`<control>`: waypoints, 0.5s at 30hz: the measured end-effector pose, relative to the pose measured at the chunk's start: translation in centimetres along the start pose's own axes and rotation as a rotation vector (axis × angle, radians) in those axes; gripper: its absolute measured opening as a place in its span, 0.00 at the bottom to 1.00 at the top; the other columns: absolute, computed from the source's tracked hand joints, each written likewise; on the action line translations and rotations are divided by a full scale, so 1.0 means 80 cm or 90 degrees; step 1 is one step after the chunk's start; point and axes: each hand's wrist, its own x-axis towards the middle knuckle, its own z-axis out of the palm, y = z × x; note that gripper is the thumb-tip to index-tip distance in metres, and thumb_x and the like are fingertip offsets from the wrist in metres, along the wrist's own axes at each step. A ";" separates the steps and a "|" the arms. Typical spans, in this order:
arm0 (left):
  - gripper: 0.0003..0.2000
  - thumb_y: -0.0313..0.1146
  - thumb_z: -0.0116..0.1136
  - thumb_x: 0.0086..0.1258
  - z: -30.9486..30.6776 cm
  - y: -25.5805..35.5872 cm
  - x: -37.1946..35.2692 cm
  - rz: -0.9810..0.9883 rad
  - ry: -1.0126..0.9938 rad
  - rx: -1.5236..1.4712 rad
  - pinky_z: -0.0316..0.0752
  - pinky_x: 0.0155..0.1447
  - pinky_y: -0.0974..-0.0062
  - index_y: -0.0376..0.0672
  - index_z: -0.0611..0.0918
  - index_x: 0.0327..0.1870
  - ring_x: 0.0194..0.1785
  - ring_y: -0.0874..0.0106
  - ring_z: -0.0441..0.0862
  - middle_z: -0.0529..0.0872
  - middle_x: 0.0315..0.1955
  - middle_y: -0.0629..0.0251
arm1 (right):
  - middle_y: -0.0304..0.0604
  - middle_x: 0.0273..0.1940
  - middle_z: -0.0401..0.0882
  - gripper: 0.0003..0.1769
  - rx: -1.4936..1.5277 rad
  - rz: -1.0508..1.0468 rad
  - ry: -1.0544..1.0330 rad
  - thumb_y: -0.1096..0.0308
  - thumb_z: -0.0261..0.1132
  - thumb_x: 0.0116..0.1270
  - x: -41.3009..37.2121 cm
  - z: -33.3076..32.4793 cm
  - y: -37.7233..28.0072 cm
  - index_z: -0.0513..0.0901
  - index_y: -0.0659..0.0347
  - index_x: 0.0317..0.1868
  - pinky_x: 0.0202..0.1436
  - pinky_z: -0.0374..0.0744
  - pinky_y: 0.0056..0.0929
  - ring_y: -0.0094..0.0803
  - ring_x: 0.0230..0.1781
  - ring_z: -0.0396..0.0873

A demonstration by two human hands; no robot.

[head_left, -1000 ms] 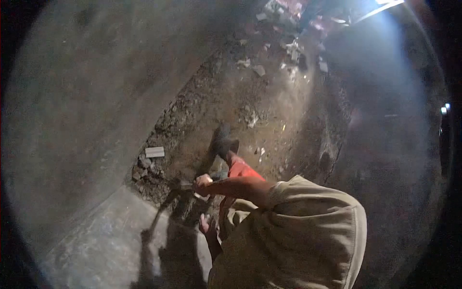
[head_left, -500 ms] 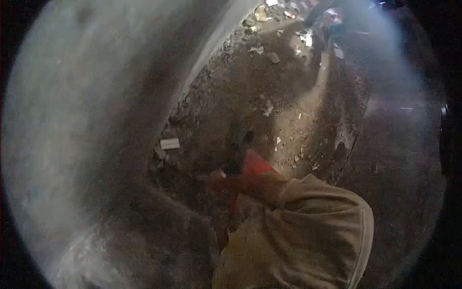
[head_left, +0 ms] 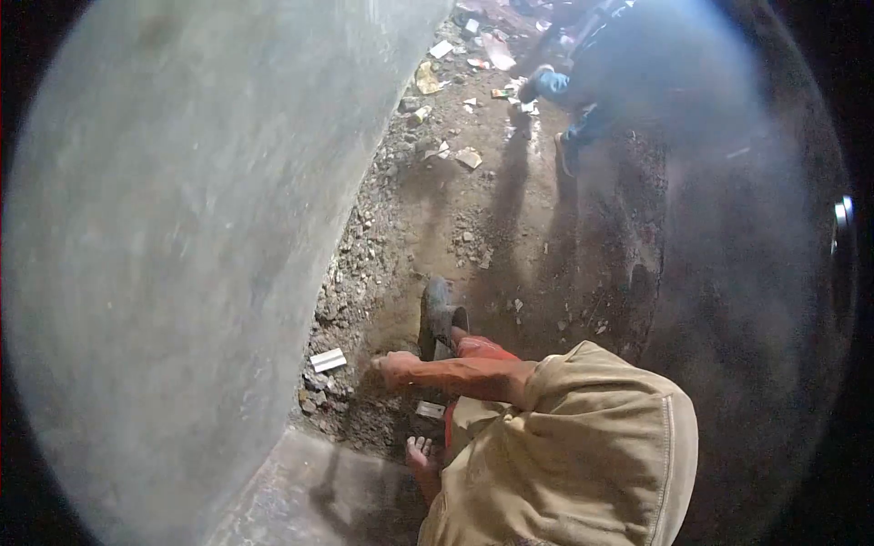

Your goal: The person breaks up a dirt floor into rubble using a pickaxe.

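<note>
My right hand (head_left: pixel 397 369) reaches out from a tan short sleeve (head_left: pixel 546 373), low over the rubble beside the wall. Its fingers are curled closed, and whatever they hold is hidden. Nearer to me, my left hand (head_left: pixel 422 455) is turned up with its fingers parted and nothing visible in it. Between the two hands lies a white rectangular piece (head_left: pixel 430 409) with a slot. Another white striped piece (head_left: pixel 328 360) rests on the rubble to the left of my right hand. My dark shoe (head_left: pixel 439 309) stands just beyond the right arm.
A grey wall (head_left: pixel 209 227) rises on the left, with loose rubble (head_left: pixel 350 282) along its foot. Below is a flat concrete ledge (head_left: pixel 309 491). Farther off, a person in blue (head_left: pixel 628 82) stands among scraps of paper (head_left: pixel 496 50) on the dirt floor.
The view has shifted and sharpened, so the wall and rubble show more clearly. My left hand and shoe have become plain to see. My right hand sits slightly lower and farther left.
</note>
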 end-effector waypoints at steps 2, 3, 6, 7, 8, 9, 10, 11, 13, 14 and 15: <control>0.30 0.45 0.49 0.54 0.009 0.027 0.026 -0.206 0.079 -0.189 0.65 0.48 0.68 0.31 0.58 0.52 0.47 0.61 0.69 0.65 0.47 0.50 | 0.48 0.30 0.76 0.15 0.040 0.097 -0.002 0.66 0.57 0.43 -0.008 -0.032 0.009 0.76 0.60 0.34 0.32 0.75 0.35 0.40 0.32 0.76; 0.30 0.45 0.49 0.54 0.013 0.031 0.041 -0.216 0.073 -0.203 0.65 0.48 0.68 0.33 0.58 0.52 0.47 0.61 0.69 0.65 0.47 0.51 | 0.48 0.29 0.76 0.14 0.091 0.161 0.073 0.66 0.57 0.43 -0.006 -0.036 0.019 0.76 0.60 0.34 0.31 0.75 0.35 0.40 0.31 0.76; 0.28 0.45 0.49 0.54 0.012 0.062 0.068 -0.214 0.060 -0.188 0.65 0.47 0.67 0.36 0.59 0.53 0.46 0.62 0.69 0.66 0.47 0.53 | 0.44 0.23 0.76 0.09 0.173 0.272 0.155 0.66 0.57 0.43 0.008 -0.026 0.072 0.78 0.58 0.26 0.25 0.75 0.33 0.37 0.24 0.76; 0.28 0.45 0.49 0.55 0.010 0.076 0.073 -0.213 0.062 -0.174 0.65 0.47 0.67 0.37 0.59 0.53 0.46 0.62 0.69 0.66 0.47 0.54 | 0.42 0.21 0.76 0.07 0.136 0.279 0.151 0.66 0.57 0.43 0.014 -0.026 0.088 0.78 0.58 0.22 0.23 0.75 0.33 0.35 0.22 0.76; 0.28 0.45 0.49 0.55 0.007 0.092 0.079 -0.211 0.068 -0.159 0.65 0.47 0.67 0.38 0.60 0.53 0.46 0.62 0.69 0.66 0.47 0.54 | 0.40 0.18 0.76 0.06 0.100 0.286 0.147 0.66 0.57 0.43 0.018 -0.026 0.104 0.79 0.57 0.18 0.20 0.74 0.32 0.33 0.19 0.76; 0.27 0.45 0.49 0.55 0.006 0.110 0.085 -0.211 0.070 -0.143 0.66 0.47 0.67 0.39 0.60 0.53 0.46 0.62 0.69 0.66 0.47 0.55 | 0.41 0.20 0.77 0.06 0.081 0.289 0.185 0.66 0.57 0.43 0.022 -0.033 0.111 0.79 0.57 0.20 0.21 0.75 0.33 0.34 0.21 0.77; 0.27 0.45 0.49 0.55 0.006 0.127 0.092 -0.210 0.074 -0.132 0.66 0.47 0.67 0.40 0.60 0.53 0.46 0.62 0.68 0.66 0.47 0.56 | 0.41 0.22 0.77 0.08 0.058 0.296 0.228 0.66 0.57 0.43 0.028 -0.048 0.121 0.79 0.58 0.23 0.22 0.75 0.33 0.35 0.23 0.77; 0.26 0.45 0.48 0.55 0.005 0.145 0.099 -0.212 0.076 -0.120 0.66 0.46 0.67 0.41 0.61 0.53 0.46 0.62 0.68 0.66 0.48 0.56 | 0.43 0.25 0.77 0.10 0.030 0.304 0.212 0.66 0.56 0.44 0.022 -0.080 0.115 0.78 0.58 0.27 0.25 0.75 0.34 0.37 0.26 0.77; 0.25 0.45 0.48 0.55 0.003 0.180 0.114 -0.210 0.076 -0.098 0.66 0.46 0.67 0.44 0.61 0.53 0.46 0.62 0.68 0.66 0.48 0.58 | 0.46 0.31 0.76 0.19 0.028 0.332 0.181 0.66 0.55 0.45 0.008 -0.148 0.110 0.72 0.58 0.42 0.30 0.75 0.36 0.40 0.32 0.76; 0.25 0.45 0.48 0.55 0.002 0.199 0.122 -0.210 0.074 -0.085 0.66 0.46 0.67 0.45 0.61 0.53 0.46 0.62 0.68 0.66 0.48 0.58 | 0.47 0.32 0.76 0.24 0.070 0.349 0.194 0.67 0.54 0.46 0.010 -0.169 0.119 0.64 0.55 0.49 0.32 0.74 0.37 0.41 0.33 0.76; 0.23 0.44 0.48 0.56 -0.003 0.215 0.132 -0.219 0.059 -0.087 0.63 0.48 0.64 0.46 0.63 0.53 0.47 0.61 0.67 0.66 0.49 0.58 | 0.49 0.34 0.76 0.31 0.113 0.365 0.208 0.68 0.53 0.47 0.012 -0.189 0.128 0.57 0.53 0.56 0.34 0.74 0.38 0.41 0.34 0.76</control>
